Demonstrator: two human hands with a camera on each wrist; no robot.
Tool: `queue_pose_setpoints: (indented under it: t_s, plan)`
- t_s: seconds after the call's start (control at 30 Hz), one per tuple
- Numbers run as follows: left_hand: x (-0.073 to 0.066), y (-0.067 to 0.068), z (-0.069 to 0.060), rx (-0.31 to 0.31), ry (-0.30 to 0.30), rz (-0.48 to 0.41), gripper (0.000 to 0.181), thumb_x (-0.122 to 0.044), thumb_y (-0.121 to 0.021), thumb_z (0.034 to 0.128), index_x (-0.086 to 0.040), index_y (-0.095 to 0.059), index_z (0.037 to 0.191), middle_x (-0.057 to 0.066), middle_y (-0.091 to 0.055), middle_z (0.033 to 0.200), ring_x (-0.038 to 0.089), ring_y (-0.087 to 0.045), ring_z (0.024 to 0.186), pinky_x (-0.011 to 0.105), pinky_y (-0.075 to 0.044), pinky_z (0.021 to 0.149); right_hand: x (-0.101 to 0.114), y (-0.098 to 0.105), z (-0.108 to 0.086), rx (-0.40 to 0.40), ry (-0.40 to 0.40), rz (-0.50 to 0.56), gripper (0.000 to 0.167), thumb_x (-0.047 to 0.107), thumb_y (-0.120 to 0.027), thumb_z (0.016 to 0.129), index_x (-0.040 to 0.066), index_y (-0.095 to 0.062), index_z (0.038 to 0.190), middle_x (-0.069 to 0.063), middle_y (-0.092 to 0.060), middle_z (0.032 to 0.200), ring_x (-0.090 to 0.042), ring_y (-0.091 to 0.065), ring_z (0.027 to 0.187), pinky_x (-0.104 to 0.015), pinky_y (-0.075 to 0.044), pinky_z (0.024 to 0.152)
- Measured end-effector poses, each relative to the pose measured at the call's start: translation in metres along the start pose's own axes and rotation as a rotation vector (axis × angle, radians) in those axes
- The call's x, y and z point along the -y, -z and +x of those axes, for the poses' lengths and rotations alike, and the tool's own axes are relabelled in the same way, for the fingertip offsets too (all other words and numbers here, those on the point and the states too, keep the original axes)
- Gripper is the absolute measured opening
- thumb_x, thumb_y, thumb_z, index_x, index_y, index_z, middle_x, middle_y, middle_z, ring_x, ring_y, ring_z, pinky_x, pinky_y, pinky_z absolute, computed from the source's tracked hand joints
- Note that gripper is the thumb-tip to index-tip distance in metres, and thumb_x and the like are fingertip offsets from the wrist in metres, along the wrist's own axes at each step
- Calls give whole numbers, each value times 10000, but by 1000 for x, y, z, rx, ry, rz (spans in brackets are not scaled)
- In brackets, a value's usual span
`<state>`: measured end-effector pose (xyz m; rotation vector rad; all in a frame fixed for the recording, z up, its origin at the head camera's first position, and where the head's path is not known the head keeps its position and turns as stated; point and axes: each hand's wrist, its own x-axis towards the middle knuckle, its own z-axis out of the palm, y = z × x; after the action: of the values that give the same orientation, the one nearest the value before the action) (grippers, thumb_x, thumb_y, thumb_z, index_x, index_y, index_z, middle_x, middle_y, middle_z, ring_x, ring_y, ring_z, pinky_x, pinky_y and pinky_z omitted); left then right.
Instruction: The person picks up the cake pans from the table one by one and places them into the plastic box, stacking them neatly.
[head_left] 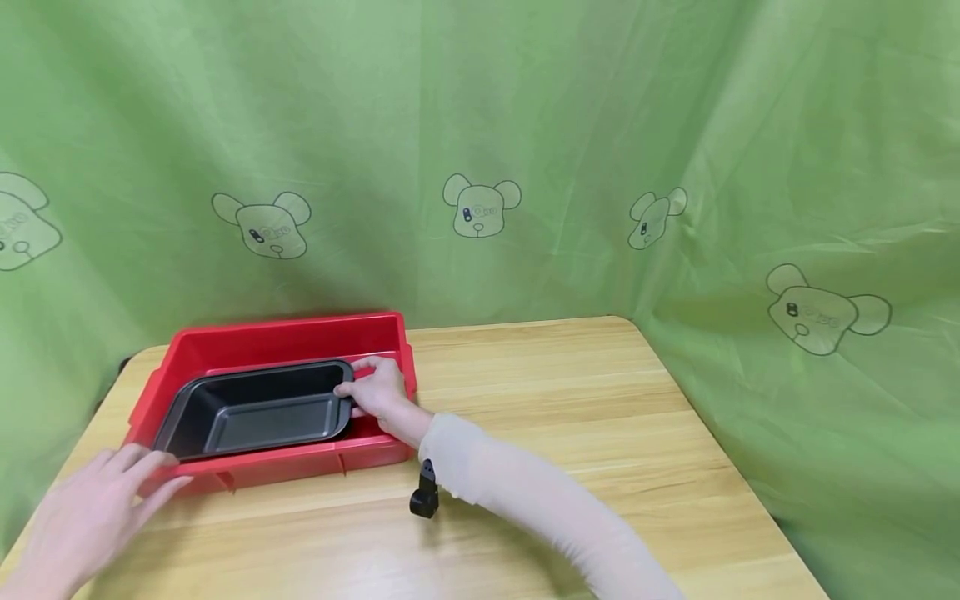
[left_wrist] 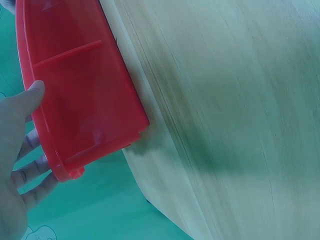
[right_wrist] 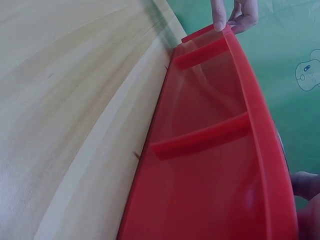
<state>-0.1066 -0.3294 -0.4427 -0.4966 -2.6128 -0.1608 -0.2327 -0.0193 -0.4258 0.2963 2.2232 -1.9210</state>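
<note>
A red plastic bin stands at the left of the table, with a dark rectangular baking pan inside it. My right hand pinches the pan's right rim, thumb over the inner side. In the right wrist view that hand is mostly hidden behind the bin's front wall. My left hand is at the bin's front left corner. In the left wrist view this hand holds the bin's rim, with the thumb on the outer wall and the fingers behind it.
The light wooden table extends to the right of the bin. A green curtain with bear-head drawings hangs behind the table and along its right side. A small black device hangs below my right wrist.
</note>
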Motion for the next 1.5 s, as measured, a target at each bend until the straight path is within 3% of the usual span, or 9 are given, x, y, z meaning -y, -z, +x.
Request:
queue_pose_setpoints:
  t_s: [0.23, 0.5, 0.77, 0.93, 1.07, 1.17, 1.3, 1.4, 1.5]
  plan:
    - [-1, 1, -2, 14, 17, 4, 642, -775, -500, 918, -178, -735, 906, 14, -650, 809, 220, -569, 709, 445, -526, 614, 4, 3, -1, 49, -27, -30, 405, 52, -853, 871, 70, -707, 1248, -132, -744, 1007, -266, -800, 740, -317, -627, 588]
    - [0, -2, -2, -82, -30, -18, 798, -830, -252, 968, -185, -716, 894, -29, -629, 788, 198, -546, 663, 397, -483, 566, 7, 12, 2, 152, -39, -52, 485, -3, -827, 876, 29, -672, 1334, -177, -770, 966, -300, -805, 773, -359, -628, 618]
    - [-1, -1, -2, -12, 9, -10, 892, -867, -163, 881, -176, -726, 896, 3, -640, 790, 201, -551, 680, 418, -509, 588, 16, 20, -2, 213, -37, -109, 529, 10, -813, 894, 24, -634, 1391, -162, -779, 981, -210, -765, 694, -296, -615, 578]
    - [-1, 0, -1, -31, 5, -11, 922, -864, -111, 888, -173, -721, 885, 8, -638, 781, 208, -549, 671, 422, -503, 582, 20, 25, -4, 241, -27, -119, 513, 4, -803, 900, 10, -635, 1385, -173, -779, 928, -183, -741, 679, -257, -601, 551]
    - [-2, 0, -4, -28, 6, -10, 572, -727, -569, 964, -180, -722, 896, 2, -643, 799, 215, -561, 690, 431, -507, 600, 21, 33, -4, 270, -16, -107, 493, 16, -799, 907, 16, -645, 1375, -188, -781, 904, -176, -752, 691, -286, -626, 608]
    - [-2, 1, -4, -3, 19, -5, 281, -405, -874, 842, -174, -728, 912, 10, -652, 820, 231, -579, 709, 450, -519, 617, 22, 39, -4, 296, -4, -94, 481, 30, -792, 917, 22, -648, 1376, -188, -791, 938, -185, -763, 707, -284, -630, 614]
    - [-4, 7, -1, 40, 79, -30, 299, -305, -924, 752, -151, -744, 934, 55, -683, 867, 275, -626, 745, 470, -534, 615, 23, 49, -6, 331, 4, -76, 450, 32, -780, 925, 26, -661, 1359, -175, -797, 970, -257, -785, 778, -303, -643, 631]
    - [-7, 15, 3, 60, 137, -66, 335, -354, -920, 762, -145, -758, 968, 121, -717, 948, 326, -664, 805, 471, -540, 594, 27, 59, -9, 357, 9, -70, 437, 41, -769, 933, 41, -664, 1357, -178, -799, 1038, -387, -792, 955, -336, -658, 678]
    - [-10, 21, 9, 65, 153, -77, 378, -412, -913, 773, -153, -771, 1010, 145, -737, 1011, 337, -673, 851, 444, -536, 574, 33, 74, -13, 370, 30, -79, 435, 65, -769, 938, 62, -663, 1359, -176, -790, 1102, -409, -777, 1040, -353, -665, 722]
